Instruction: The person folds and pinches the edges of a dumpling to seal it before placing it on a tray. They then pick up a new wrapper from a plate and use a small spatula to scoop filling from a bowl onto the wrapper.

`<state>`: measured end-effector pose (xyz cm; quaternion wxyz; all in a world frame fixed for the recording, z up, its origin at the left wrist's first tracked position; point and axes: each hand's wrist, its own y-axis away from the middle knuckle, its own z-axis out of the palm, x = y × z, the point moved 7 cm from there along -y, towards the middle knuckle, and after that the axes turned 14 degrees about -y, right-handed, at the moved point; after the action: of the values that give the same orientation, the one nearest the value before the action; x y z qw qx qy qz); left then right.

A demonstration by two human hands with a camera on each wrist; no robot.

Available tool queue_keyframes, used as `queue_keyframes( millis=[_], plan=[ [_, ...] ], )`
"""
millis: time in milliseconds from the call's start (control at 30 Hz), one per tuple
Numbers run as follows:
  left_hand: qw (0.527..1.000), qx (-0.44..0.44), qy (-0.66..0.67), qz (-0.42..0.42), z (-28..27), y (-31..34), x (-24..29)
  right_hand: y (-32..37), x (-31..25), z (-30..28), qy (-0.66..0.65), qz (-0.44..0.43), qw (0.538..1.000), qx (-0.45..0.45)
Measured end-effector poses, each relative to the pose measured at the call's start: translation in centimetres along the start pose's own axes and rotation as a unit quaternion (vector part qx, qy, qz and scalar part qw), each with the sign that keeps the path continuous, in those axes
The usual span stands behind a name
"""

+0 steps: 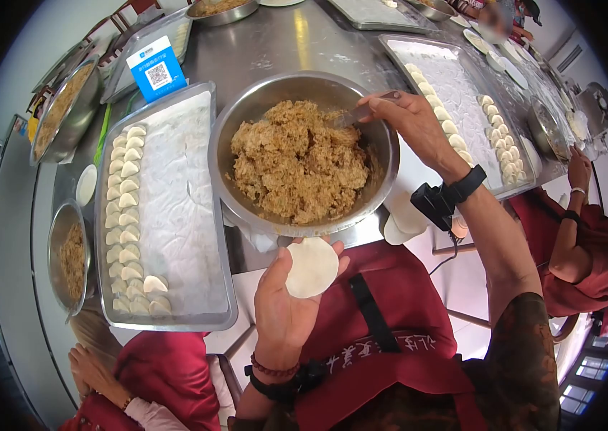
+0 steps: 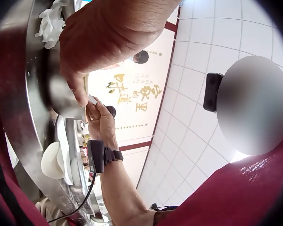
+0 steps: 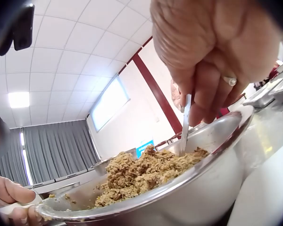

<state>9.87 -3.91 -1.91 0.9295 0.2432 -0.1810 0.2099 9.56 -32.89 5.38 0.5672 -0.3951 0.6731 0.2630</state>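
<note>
In the head view my left hand is palm up near the bowl's front rim. It holds a round, flat dumpling wrapper, with the thumb along one edge and fingertips showing past the other. My right hand reaches over the far right rim of the steel bowl. Its fingers pinch the handle of a flat metal utensil, whose lower end is buried in the filling. Brown, crumbly filling is heaped in the bowl. In the left wrist view the wrapper is hidden.
Left of the bowl, a lined metal tray carries rows of folded dumplings. Another tray with dumplings lies right. Loose wrappers sit beside the bowl. A QR-code stand and smaller filling bowl are leftward. People sit either side.
</note>
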Motion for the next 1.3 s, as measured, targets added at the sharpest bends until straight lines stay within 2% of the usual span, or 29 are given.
queue_keyframes(
  millis=[200,500,600,667,700,733,833,967,1100,1300],
  plan=[
    [1.0,-0.011,-0.018,0.005,0.3,0.5,0.0,2.0,-0.5,1.2,-0.091,0.083,0.992,-0.002],
    [1.0,-0.016,-0.026,0.001,1.2,1.5,0.1,5.0,-0.6,0.9,-0.223,0.056,0.973,0.015],
    [0.999,-0.022,-0.025,0.001,1.4,1.5,0.0,6.4,-2.3,1.0,-0.136,0.04,0.99,0.025],
    [0.999,-0.022,-0.028,0.0,1.2,1.6,-0.1,8.6,-3.7,2.7,0.042,-0.101,0.993,-0.051],
    [0.999,-0.023,-0.028,0.0,1.1,1.6,-0.2,9.7,-4.2,3.7,0.132,-0.17,0.973,-0.089],
    [0.999,-0.024,-0.028,-0.001,1.0,1.6,-0.2,10.6,-4.8,4.2,0.142,-0.231,0.956,-0.109],
    [1.0,-0.004,-0.026,0.0,0.6,1.7,-0.3,11.2,-4.6,3.7,0.118,-0.262,0.949,-0.133],
    [1.0,-0.002,-0.017,-0.009,0.6,1.5,-0.5,10.5,-4.3,2.2,0.052,-0.181,0.979,-0.076],
    [1.0,0.002,-0.015,-0.01,0.5,1.4,-0.5,10.2,-3.1,2.0,-0.003,-0.143,0.988,-0.058],
    [1.0,-0.008,-0.01,-0.014,0.4,0.9,-0.8,10.6,-2.4,3.2,-0.013,-0.078,0.995,-0.067]
  ],
)
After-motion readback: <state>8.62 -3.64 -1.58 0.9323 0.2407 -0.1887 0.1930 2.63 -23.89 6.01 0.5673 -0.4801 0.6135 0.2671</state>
